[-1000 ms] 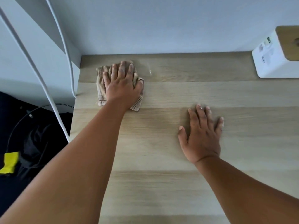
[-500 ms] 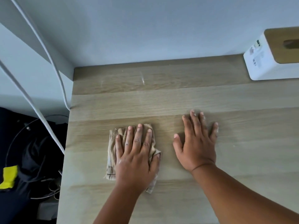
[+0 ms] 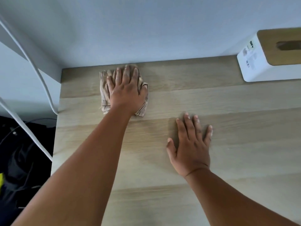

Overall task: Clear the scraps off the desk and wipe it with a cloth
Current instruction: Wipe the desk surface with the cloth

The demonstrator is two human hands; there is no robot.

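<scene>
The cloth, a crumpled beige rag with faint stripes, lies at the far left of the table, close to the back edge where the wood meets the wall; its left part and its near right corner show from under the hand, the rest is covered; the left hand lies flat on top of it, palm down, fingers straight and slightly spread with their tips reaching toward the wall, thumb out to the right over a fold of the fabric, pressing on the cloth rather than curling round it; the left forearm stretches long and straight across the wood from the lower left; the right hand rests palm down on the bare wood, nearer than the cloth and to its right, apart from it, fingers extended and a little fanned, thumb out to the left, holding nothing; the tabletop is pale wood in wide grain bands; at its far right corner stands a white box with a brown wooden top and small dark printing on its side, cut off by the frame; past the left edge two white cables run down along the wall, over a dark jumble with thin black wires and a scrap of yellow at the frame's left border
</scene>
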